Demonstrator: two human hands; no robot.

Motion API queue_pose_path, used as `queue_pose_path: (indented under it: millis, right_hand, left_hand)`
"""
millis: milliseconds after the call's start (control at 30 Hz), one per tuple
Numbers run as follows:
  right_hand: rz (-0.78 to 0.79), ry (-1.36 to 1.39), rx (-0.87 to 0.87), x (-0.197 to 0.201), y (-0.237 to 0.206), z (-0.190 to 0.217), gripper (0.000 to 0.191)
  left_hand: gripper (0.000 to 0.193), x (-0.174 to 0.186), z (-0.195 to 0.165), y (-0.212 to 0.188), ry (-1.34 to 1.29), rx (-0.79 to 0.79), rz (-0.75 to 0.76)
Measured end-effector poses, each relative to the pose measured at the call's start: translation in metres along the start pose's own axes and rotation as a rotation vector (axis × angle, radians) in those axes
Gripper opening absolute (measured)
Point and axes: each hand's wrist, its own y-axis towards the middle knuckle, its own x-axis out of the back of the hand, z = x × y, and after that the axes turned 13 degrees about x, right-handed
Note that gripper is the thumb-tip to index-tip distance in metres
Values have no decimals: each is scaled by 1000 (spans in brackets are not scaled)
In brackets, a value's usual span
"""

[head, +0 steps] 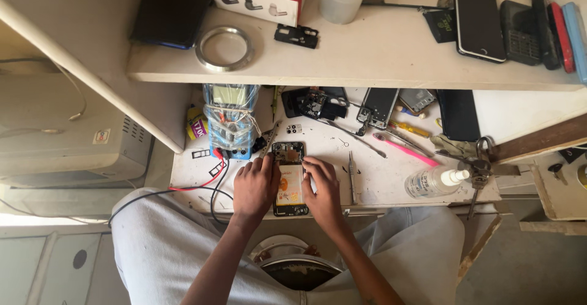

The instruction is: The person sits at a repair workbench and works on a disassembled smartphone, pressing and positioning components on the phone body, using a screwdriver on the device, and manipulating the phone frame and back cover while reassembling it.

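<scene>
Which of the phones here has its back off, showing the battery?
The opened phone between both hands on the workbench; the black phones on the upper shelf are closed.

Both forearms rise from the near edge and converge toward the middle. Left hand [255, 185]: palm down, fingers curled, fingertips pointing far and slightly right. Right hand [322, 189]: palm down, wrist bent, fingers [309, 165] bunched and angled left. The two hands lie near each other, not touching.
</scene>
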Motion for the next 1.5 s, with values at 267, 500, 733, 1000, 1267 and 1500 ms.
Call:
queue_pose_path:
  millis: [267, 500, 733, 1000, 1267, 1500]
  right_hand:
    - [-18, -1, -3, -2, 0, -2, 26]
    - [-25, -4, 11, -4, -2, -4, 26]
    - [-34, -16, 14, -4, -1, -1, 26]
    - [-67, 25, 24, -7, -8, -12, 25]
    - [-229, 157, -229, 25, 6, -55, 26]
    - [-192, 141, -170, 48, 33, -76, 17]
  left_hand:
    - [22, -1, 1, 0, -6, -3, 1]
    - [23, 0, 1, 0, 7, 10, 31]
    - [24, -1, 1, 0, -4, 10, 19]
    - [25, 0, 2, -1, 9, 11, 29]
    - [23, -1, 0, -1, -17, 15, 19]
    - [22, -2, 1, -2, -27, 22, 19]
